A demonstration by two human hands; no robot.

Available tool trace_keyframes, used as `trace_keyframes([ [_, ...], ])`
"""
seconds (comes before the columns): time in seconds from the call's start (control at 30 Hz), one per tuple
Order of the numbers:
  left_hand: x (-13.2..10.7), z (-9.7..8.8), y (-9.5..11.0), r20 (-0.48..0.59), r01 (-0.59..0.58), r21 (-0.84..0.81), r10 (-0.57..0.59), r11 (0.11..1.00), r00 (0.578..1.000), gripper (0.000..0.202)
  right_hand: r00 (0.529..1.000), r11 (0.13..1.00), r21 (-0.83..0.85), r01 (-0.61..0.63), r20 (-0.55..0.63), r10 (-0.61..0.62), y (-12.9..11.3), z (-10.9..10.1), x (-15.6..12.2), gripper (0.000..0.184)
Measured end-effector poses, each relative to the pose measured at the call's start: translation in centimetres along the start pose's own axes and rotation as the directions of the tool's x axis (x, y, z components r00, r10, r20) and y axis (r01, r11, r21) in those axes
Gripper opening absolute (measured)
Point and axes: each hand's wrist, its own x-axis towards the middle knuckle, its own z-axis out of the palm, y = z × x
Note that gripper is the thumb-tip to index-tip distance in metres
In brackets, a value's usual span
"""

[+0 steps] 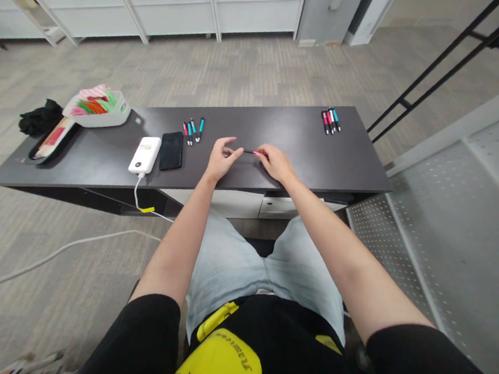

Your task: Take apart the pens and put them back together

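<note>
Both my hands meet over the middle of a dark table [300, 164]. My left hand [221, 159] pinches the black end of a red and black pen [254, 152] with thumb and forefinger. My right hand [277, 162] is closed round the pen's red end. The pen lies level just above the tabletop between the two hands. A small group of red and teal pens [193, 131] lies beyond my left hand. Another group of such pens [330, 121] lies at the far right of the table.
A white power bank [144, 155] with a cable and a black phone [171, 150] lie left of my hands. At the far left stand a white basket [98, 109] of coloured items, a dark tray [51, 141] and black cloth [40, 118]. A metal stair flanks the right.
</note>
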Motion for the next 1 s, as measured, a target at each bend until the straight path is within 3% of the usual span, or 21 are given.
trace_keyframes([
  [0.1,0.1,0.5,-0.3,-0.085,-0.009,0.074,0.016,0.997,0.996,0.041,1.0,1.0,-0.01,0.007,0.006,-0.007,-0.2,-0.2,0.0,0.025],
  [0.23,-0.2,0.5,0.1,0.015,-0.04,0.135,0.038,0.99,0.999,0.042,1.0,1.0,-0.025,-0.008,0.015,0.009,-0.4,-0.3,-0.1,0.025],
  [0.37,-0.5,0.3,0.8,0.058,-0.028,0.073,0.024,0.997,0.998,0.016,1.0,1.0,-0.023,-0.018,0.005,0.018,-0.5,-0.3,-0.1,0.025],
  [0.47,-0.6,0.4,0.9,0.047,0.023,0.026,-0.024,0.999,0.999,0.042,1.0,1.0,-0.026,-0.018,0.011,0.018,-0.6,-0.3,-0.1,0.024],
  [0.57,-0.5,0.6,0.6,0.007,0.042,0.056,-0.042,0.998,0.999,0.022,1.0,0.999,-0.031,-0.014,0.018,0.014,-0.6,-0.3,0.0,0.024],
  [0.67,-0.4,0.7,0.4,0.005,0.043,0.112,-0.044,0.993,0.999,0.028,1.0,1.0,-0.028,-0.002,0.023,0.002,-0.4,-0.2,0.0,0.024],
  [0.8,-0.6,0.4,0.8,0.049,-0.002,0.059,-0.001,0.998,0.999,0.015,1.0,1.0,-0.028,-0.004,0.015,0.004,-0.2,-0.1,0.0,0.024],
  [0.9,-0.6,0.3,0.8,0.037,0.005,0.001,-0.005,1.0,0.999,0.046,1.0,1.0,-0.023,0.004,0.009,-0.004,-0.1,0.0,0.0,0.024],
  [0.93,-0.5,0.3,0.7,0.02,0.01,0.008,-0.01,1.0,1.0,0.05,1.0,1.0,-0.023,0.007,0.008,-0.007,-0.1,0.0,0.0,0.024],
  [1.0,-0.4,0.5,0.4,-0.017,0.006,0.06,-0.005,0.998,1.0,0.036,1.0,1.0,-0.029,0.012,0.009,-0.012,0.0,0.1,0.0,0.024],
])
